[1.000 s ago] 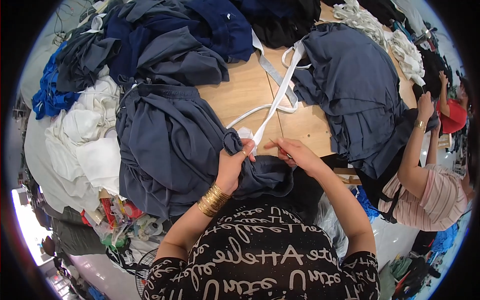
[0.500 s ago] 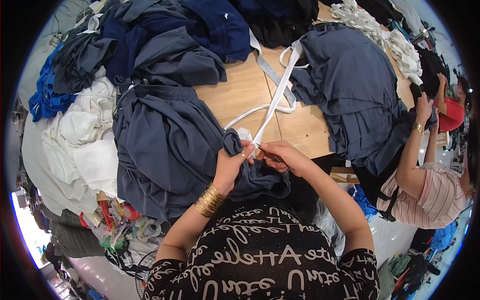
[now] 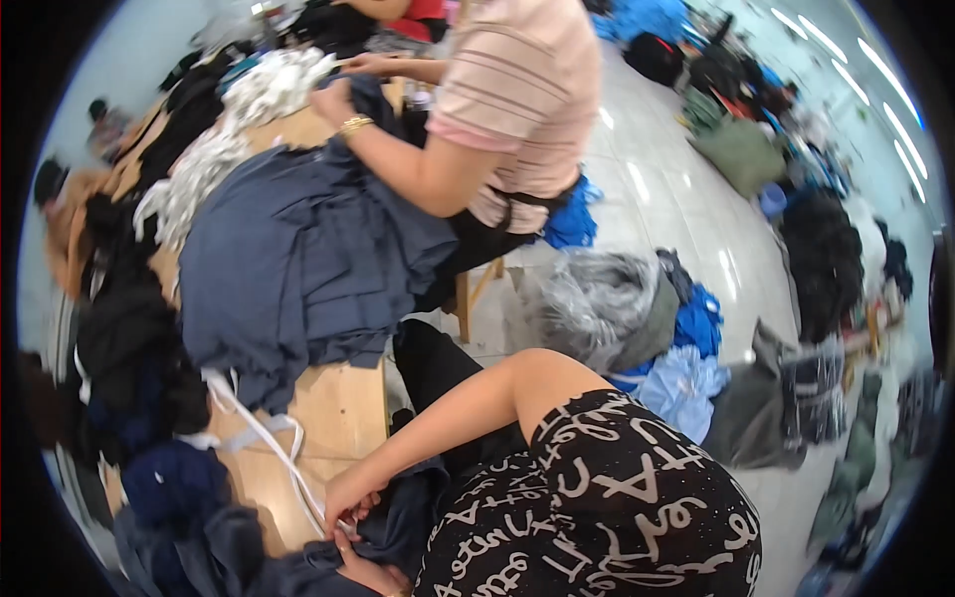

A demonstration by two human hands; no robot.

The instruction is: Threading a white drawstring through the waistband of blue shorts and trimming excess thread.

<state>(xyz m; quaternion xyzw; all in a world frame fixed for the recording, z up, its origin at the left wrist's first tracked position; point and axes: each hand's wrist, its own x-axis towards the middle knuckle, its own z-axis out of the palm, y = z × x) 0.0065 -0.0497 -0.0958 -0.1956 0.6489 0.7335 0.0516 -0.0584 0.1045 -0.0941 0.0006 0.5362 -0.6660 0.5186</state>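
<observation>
Pinching the white tape (image 3: 263, 426) where it reaches the hands, the left hand (image 3: 370, 571) is pressing thumb and fingertips together, with no clear gap showing. The right hand (image 3: 350, 495) is lying just above, its fingers curled inward; blur and overlap are hiding whether they are gripping anything. From the fingers, the tape is running up and to the left, its long axis slanting over the table (image 3: 343, 408) toward the grey pile (image 3: 288, 259). Both hands are meeting at the tape's near part, so neither is standing clearly nearer. Grey cloth (image 3: 410, 509) is lying bunched just right of the fingers. Well beyond the fingers, past the pile, a co-worker's hands (image 3: 336, 100) are handling dark fabric (image 3: 371, 95).
</observation>
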